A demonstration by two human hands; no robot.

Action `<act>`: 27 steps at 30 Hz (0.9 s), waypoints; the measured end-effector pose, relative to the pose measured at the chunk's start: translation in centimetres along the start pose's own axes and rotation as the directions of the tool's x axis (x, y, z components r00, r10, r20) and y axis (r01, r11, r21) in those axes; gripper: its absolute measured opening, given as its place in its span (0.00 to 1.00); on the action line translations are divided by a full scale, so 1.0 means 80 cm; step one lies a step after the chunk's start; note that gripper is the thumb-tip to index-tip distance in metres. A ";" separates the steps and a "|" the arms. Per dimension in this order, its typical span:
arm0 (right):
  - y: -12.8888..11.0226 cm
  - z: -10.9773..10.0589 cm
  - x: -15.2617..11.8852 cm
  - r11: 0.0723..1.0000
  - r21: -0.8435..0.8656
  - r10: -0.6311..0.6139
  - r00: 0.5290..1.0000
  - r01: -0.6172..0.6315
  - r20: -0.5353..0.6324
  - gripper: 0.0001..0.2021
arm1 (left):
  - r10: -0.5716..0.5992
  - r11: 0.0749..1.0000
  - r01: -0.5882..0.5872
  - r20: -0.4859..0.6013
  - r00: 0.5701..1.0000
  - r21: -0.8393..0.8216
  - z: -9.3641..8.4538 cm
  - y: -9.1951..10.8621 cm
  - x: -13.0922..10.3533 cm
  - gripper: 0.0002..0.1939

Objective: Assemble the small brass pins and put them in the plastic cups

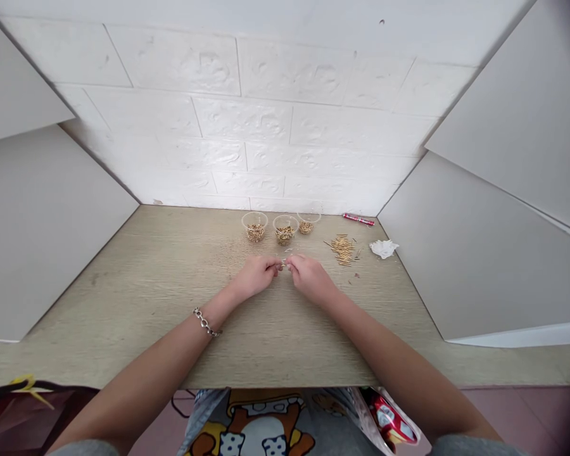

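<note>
My left hand (257, 275) and my right hand (308, 276) meet fingertip to fingertip above the middle of the wooden tabletop. Both are closed in a pinch, and a tiny pale thing shows between them, too small to name. Just beyond the fingers stand three clear cups: a left cup (255, 232) with small copper-coloured pieces, a middle cup (285, 234) with gold and dark pieces, and a right cup (306, 226) with a few golden pieces. A pile of thin golden sticks (342, 250) lies to the right of my right hand.
A crumpled white tissue (384, 248) and a red pen-like item (358, 219) lie at the right. Tiny grains are scattered left of the hands. Grey panels flank the wooden tabletop (137, 278), and a white brick-patterned wall (266, 120) rises behind it.
</note>
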State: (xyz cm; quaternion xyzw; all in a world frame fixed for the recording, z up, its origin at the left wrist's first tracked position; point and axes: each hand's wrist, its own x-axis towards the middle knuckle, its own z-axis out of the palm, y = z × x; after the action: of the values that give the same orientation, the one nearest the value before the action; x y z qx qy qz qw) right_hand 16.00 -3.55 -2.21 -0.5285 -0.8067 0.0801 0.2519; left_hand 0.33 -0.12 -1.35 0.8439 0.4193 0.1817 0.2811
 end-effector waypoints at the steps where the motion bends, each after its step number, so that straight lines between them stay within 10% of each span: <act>1: 0.001 -0.001 0.000 1.000 0.001 -0.005 1.000 0.005 0.008 0.10 | 0.002 1.000 -0.002 0.003 1.000 0.002 0.000 0.000 0.000 0.13; 27: 0.012 0.010 0.006 0.968 0.237 0.116 0.986 -0.085 -0.120 0.09 | 0.055 0.997 -0.048 -0.115 0.992 0.067 0.001 0.008 0.000 0.13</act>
State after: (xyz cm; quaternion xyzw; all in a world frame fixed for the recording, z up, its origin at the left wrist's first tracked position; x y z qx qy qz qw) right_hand 16.20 -2.61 -3.11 -0.5400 -0.7454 0.1507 0.3606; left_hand 0.76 -0.46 -1.05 0.8509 0.4187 0.2244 0.2243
